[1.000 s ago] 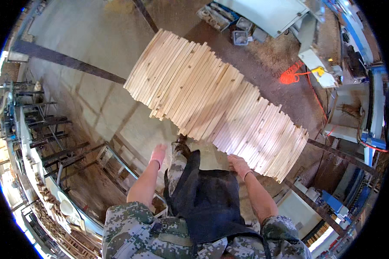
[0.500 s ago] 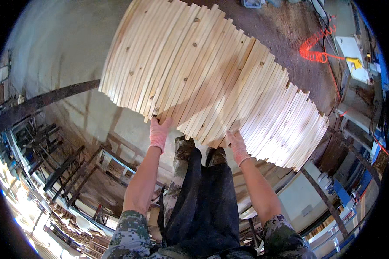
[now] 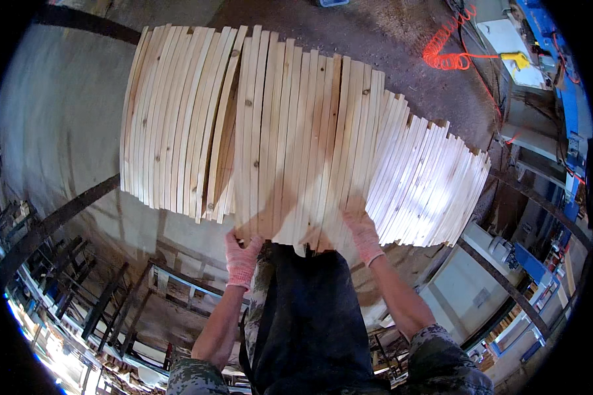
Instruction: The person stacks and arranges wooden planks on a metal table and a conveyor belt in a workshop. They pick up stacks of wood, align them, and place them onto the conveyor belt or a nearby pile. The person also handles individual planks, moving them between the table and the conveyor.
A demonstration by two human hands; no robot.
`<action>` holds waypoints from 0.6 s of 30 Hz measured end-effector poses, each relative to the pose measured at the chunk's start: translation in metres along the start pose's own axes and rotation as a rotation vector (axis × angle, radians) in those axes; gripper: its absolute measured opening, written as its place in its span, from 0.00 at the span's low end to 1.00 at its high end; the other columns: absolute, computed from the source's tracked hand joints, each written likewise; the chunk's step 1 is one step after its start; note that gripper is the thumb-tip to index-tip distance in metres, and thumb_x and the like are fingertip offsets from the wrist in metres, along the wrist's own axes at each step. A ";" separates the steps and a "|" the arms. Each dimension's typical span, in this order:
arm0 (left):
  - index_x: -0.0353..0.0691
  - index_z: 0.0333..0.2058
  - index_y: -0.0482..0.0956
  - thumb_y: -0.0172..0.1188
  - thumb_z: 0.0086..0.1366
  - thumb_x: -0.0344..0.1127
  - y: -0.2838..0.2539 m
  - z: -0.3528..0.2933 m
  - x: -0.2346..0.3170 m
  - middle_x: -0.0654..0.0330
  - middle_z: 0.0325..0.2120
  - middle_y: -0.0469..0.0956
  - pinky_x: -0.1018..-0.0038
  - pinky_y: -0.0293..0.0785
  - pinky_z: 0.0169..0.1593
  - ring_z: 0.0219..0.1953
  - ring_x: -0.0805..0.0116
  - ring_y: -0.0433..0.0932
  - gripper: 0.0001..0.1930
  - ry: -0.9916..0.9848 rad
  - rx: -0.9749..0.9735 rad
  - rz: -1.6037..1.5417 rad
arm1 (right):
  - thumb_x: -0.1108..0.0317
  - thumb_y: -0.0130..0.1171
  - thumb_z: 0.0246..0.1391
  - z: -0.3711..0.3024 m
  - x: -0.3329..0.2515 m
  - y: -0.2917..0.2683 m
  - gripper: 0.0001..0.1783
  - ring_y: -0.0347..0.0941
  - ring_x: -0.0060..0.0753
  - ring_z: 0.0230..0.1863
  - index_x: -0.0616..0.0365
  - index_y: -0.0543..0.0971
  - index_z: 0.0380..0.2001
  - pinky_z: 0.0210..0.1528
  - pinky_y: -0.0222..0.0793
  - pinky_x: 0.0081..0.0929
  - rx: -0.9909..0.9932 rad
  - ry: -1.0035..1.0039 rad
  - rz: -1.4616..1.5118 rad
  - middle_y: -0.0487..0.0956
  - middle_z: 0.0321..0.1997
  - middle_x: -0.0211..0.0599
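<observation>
Two gloved hands of mine are holding the middle bunch of wooden sticks (image 3: pixel 296 145), one at each side.
My left hand (image 3: pixel 242 260) is gripping the near left corner of this bunch, and my right hand (image 3: pixel 362 232) is closing on its near right part, though its fingertips are hard to see against the wood; the hands are staying apart, with sticks between them. The sticks are lying side by side in a long row before me, and the near ends of the bunch are reaching over the top of my black apron (image 3: pixel 310 316). Dark bars (image 3: pixel 72 212) are running out from the row's left edge. Beyond its right part, an orange coiled hose (image 3: pixel 445 56) is leading to a yellow tool (image 3: pixel 516 60).
</observation>
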State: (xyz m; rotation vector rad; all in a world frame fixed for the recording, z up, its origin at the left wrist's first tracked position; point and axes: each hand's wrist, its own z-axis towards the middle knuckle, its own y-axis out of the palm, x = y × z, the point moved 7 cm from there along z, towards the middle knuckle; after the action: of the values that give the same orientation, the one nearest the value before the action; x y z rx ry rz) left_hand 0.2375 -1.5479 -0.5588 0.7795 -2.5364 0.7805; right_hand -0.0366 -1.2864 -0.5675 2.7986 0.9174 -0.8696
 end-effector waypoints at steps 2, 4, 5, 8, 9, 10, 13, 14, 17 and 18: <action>0.29 0.62 0.72 0.74 0.64 0.47 0.016 0.020 -0.046 0.46 0.54 0.79 0.65 0.76 0.57 0.53 0.60 0.79 0.36 -0.126 -0.296 -0.075 | 0.36 0.63 0.65 0.007 -0.009 -0.016 0.44 0.70 0.31 0.65 0.63 0.72 0.67 0.69 0.64 0.31 -0.062 0.102 -0.106 0.77 0.65 0.37; 0.28 0.63 0.73 0.66 0.69 0.54 -0.001 0.043 -0.027 0.42 0.60 0.76 0.62 0.74 0.61 0.57 0.50 0.79 0.36 -0.071 -0.275 0.236 | 0.37 0.62 0.66 0.019 -0.024 -0.030 0.43 0.70 0.32 0.65 0.63 0.72 0.67 0.68 0.64 0.30 -0.120 0.273 -0.217 0.77 0.64 0.37; 0.28 0.64 0.72 0.64 0.70 0.56 -0.010 0.058 -0.016 0.40 0.62 0.75 0.60 0.74 0.62 0.59 0.47 0.78 0.37 0.048 -0.183 0.274 | 0.36 0.59 0.67 0.025 -0.027 -0.036 0.42 0.70 0.34 0.64 0.63 0.73 0.67 0.68 0.63 0.31 -0.108 0.380 -0.327 0.77 0.64 0.39; 0.32 0.71 0.64 0.58 0.72 0.62 -0.002 0.091 0.044 0.36 0.70 0.64 0.54 0.69 0.67 0.69 0.39 0.68 0.43 0.303 -0.020 0.330 | 0.35 0.58 0.66 0.055 -0.050 -0.046 0.41 0.72 0.41 0.63 0.55 0.73 0.70 0.68 0.64 0.33 -0.092 0.159 -0.487 0.79 0.63 0.43; 0.36 0.71 0.63 0.54 0.75 0.57 0.011 0.115 0.063 0.34 0.67 0.67 0.53 0.72 0.64 0.65 0.37 0.71 0.37 0.390 -0.090 0.571 | 0.35 0.53 0.69 0.064 -0.073 -0.040 0.41 0.72 0.45 0.64 0.58 0.72 0.70 0.69 0.63 0.34 -0.094 0.011 -0.492 0.79 0.63 0.46; 0.40 0.71 0.63 0.51 0.78 0.52 0.023 0.136 0.081 0.33 0.64 0.70 0.52 0.75 0.60 0.60 0.35 0.75 0.31 0.499 -0.139 0.815 | 0.34 0.51 0.70 0.074 -0.093 -0.038 0.42 0.72 0.45 0.64 0.59 0.72 0.70 0.70 0.62 0.33 -0.030 -0.018 -0.481 0.79 0.63 0.49; 0.39 0.71 0.65 0.48 0.78 0.59 0.035 0.191 0.114 0.33 0.56 0.77 0.51 0.76 0.56 0.51 0.30 0.79 0.34 0.472 -0.218 0.643 | 0.32 0.45 0.71 0.108 -0.128 -0.037 0.44 0.73 0.47 0.62 0.61 0.72 0.69 0.69 0.63 0.34 0.156 -0.068 -0.425 0.79 0.60 0.54; 0.36 0.70 0.65 0.48 0.75 0.65 0.040 0.197 0.117 0.33 0.57 0.76 0.52 0.75 0.58 0.55 0.31 0.78 0.40 0.462 -0.230 0.610 | 0.31 0.44 0.71 0.124 -0.126 -0.039 0.44 0.75 0.48 0.60 0.62 0.73 0.68 0.67 0.65 0.35 0.209 -0.066 -0.379 0.80 0.58 0.55; 0.37 0.74 0.56 0.57 0.71 0.62 0.048 0.182 0.144 0.37 0.61 0.75 0.58 0.71 0.65 0.65 0.39 0.73 0.45 0.247 -0.245 0.190 | 0.28 0.45 0.69 0.141 -0.109 -0.031 0.46 0.73 0.38 0.54 0.63 0.78 0.62 0.63 0.66 0.30 0.262 -0.011 -0.273 0.80 0.51 0.45; 0.41 0.78 0.49 0.64 0.71 0.51 0.051 0.177 0.146 0.42 0.63 0.74 0.61 0.70 0.67 0.67 0.44 0.72 0.46 0.180 -0.254 0.079 | 0.27 0.46 0.69 0.139 -0.113 -0.025 0.46 0.72 0.32 0.52 0.64 0.79 0.60 0.61 0.66 0.27 0.261 0.006 -0.248 0.80 0.49 0.39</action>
State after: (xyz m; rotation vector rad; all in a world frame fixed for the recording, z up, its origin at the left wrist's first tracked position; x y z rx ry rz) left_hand 0.0610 -1.6769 -0.6455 0.5058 -2.4515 0.5122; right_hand -0.1943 -1.3577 -0.6209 2.9441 1.2582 -1.0857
